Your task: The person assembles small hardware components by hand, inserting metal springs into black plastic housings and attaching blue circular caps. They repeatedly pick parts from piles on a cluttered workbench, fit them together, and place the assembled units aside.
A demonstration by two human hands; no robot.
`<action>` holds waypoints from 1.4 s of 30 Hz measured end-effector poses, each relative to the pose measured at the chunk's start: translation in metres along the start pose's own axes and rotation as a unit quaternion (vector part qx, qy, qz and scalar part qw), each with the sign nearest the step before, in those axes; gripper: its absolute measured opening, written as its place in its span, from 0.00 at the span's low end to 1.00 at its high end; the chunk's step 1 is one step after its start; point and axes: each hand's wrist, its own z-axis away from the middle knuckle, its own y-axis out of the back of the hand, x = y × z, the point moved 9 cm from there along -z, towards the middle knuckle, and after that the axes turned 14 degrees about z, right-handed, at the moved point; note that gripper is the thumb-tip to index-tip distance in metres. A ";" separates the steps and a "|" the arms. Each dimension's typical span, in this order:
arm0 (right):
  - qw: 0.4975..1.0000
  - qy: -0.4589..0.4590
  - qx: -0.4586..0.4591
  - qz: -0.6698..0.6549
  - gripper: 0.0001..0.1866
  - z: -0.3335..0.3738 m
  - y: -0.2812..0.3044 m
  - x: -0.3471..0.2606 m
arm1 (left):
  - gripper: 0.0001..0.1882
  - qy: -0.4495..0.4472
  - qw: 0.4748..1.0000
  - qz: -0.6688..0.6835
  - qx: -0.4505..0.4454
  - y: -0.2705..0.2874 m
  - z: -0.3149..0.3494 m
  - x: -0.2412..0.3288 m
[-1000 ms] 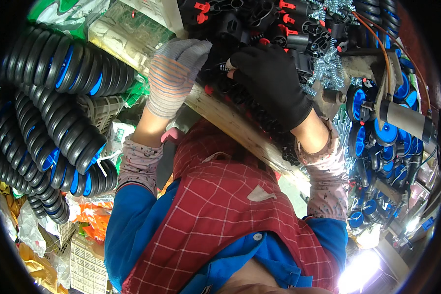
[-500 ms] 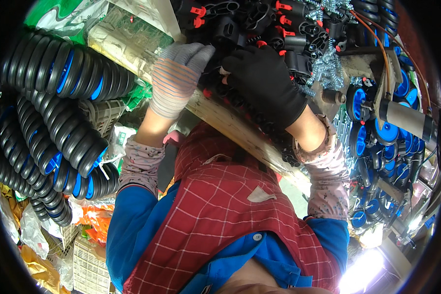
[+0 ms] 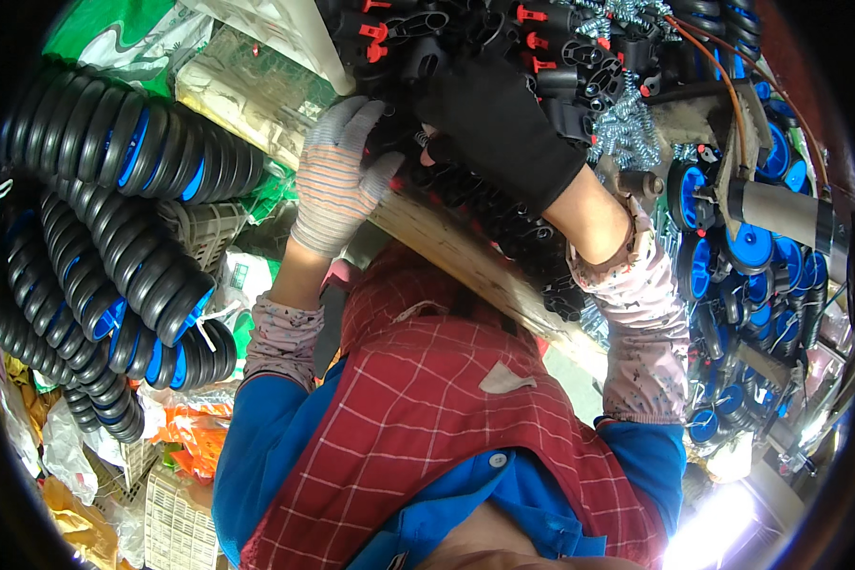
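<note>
Black plastic, red-tabbed tubular parts point(image 3: 562, 82) lie along the near edge of a pale wooden counter point(image 3: 446, 239) — the striped grey-gloved left hand point(image 3: 335, 176) has just spread thumb from fingers, seemingly loosening; the black-gloved right hand point(image 3: 508, 131) covers parts — its grip hidden, I cannot tell.

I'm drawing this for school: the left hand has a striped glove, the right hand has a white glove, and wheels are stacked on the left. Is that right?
Not quite: in the head view, the right hand has a black glove, not a white one. Keep the striped glove on the left hand and the wheels.
</note>
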 end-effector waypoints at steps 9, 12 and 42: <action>0.985 -0.118 0.107 -0.071 0.19 0.007 0.037 0.025 | 0.26 0.046 0.999 0.022 0.004 0.000 0.002 -0.009; 0.992 -0.122 0.039 0.012 0.24 -0.010 0.011 0.009 | 0.26 0.018 1.000 -0.002 0.002 -0.004 0.003 -0.007; 0.946 -0.161 0.118 -0.255 0.21 0.118 0.090 0.034 | 0.29 0.143 0.942 0.301 0.027 -0.022 0.011 0.056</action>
